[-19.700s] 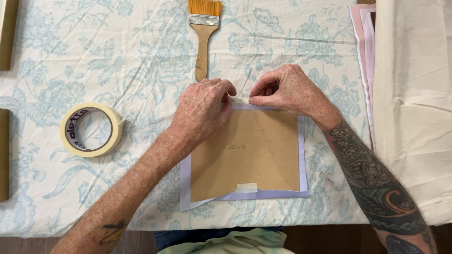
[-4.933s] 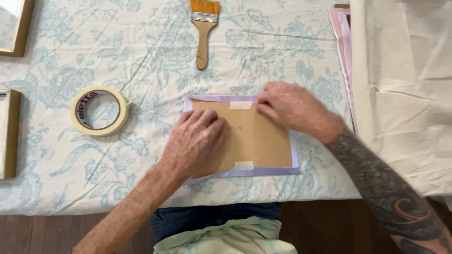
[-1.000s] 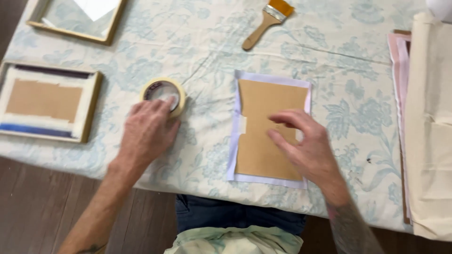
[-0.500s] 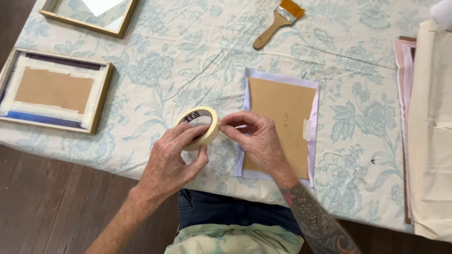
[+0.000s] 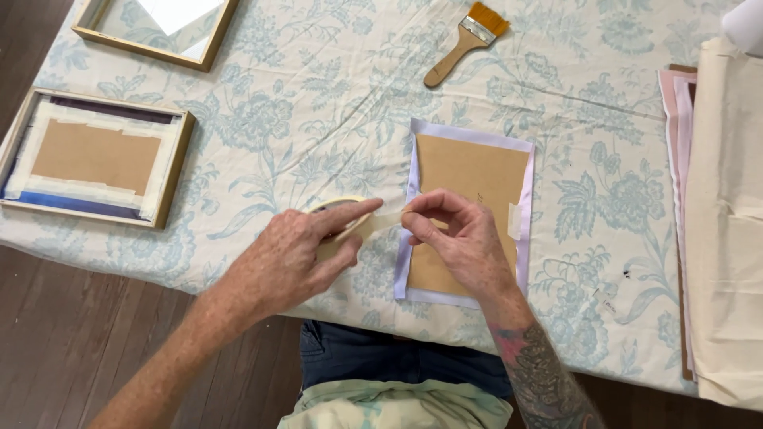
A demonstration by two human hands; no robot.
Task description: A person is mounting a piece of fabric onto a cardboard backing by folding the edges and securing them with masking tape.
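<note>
Cream masking tape is stretched in a short strip between the two hands. The left hand [image 5: 290, 254] is closed around the tape roll [image 5: 338, 218], fingers curled over its rim and forefinger laid along the top to steady it. The right hand [image 5: 461, 242] pinches the loose tape end [image 5: 389, 220] between thumb and fingertips, drawing it taut, wrist bent and tattooed forearm angled up from below. Both hands hover just above the floral tablecloth [image 5: 318, 119], at the left edge of a brown card [image 5: 469, 179] lying on a pale lilac sheet [image 5: 413, 159]; a tape piece already sits on the card's right edge. Farther off lie a paintbrush [image 5: 461, 44], two wooden frames [image 5: 95, 159] and stacked cloth [image 5: 727, 214].
</note>
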